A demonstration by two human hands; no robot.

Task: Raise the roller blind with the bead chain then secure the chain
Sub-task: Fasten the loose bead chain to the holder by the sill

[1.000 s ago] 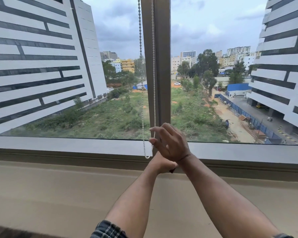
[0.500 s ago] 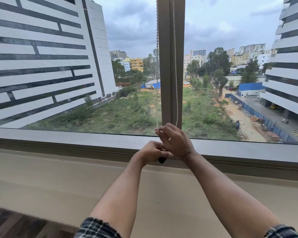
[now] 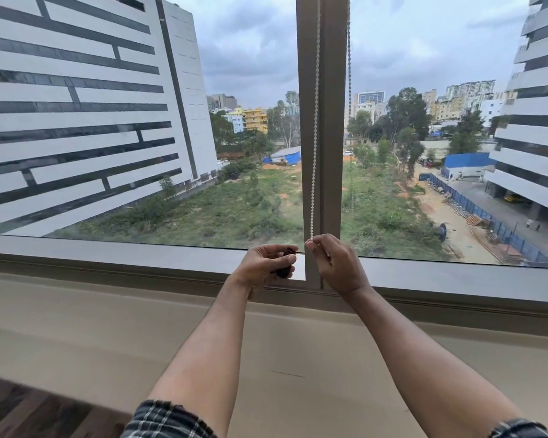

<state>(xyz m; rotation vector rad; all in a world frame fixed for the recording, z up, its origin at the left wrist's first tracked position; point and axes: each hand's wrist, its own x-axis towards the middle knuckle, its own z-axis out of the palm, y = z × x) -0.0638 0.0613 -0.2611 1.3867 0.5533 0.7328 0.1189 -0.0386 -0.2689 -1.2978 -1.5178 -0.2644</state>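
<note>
A white bead chain [image 3: 314,128] hangs down the front of the window's centre post [image 3: 329,121]. A second, darker strand [image 3: 349,58] runs along the post's right edge. My right hand [image 3: 336,263] pinches the lower end of the white strand at the bottom of the post. My left hand [image 3: 266,263], just to the left, is curled round a small dark object [image 3: 283,270] that is mostly hidden by my fingers. The roller blind itself is out of view above the frame.
The grey window sill frame [image 3: 108,254] runs across below the glass. Under it is a beige wall ledge [image 3: 108,327]. A strip of dark wood floor [image 3: 29,415] shows at the bottom left. Buildings and a grassy lot lie outside.
My hands have separated: the left one has come out from under the right and now sits to its left. The view has shifted, so the post lies further right.
</note>
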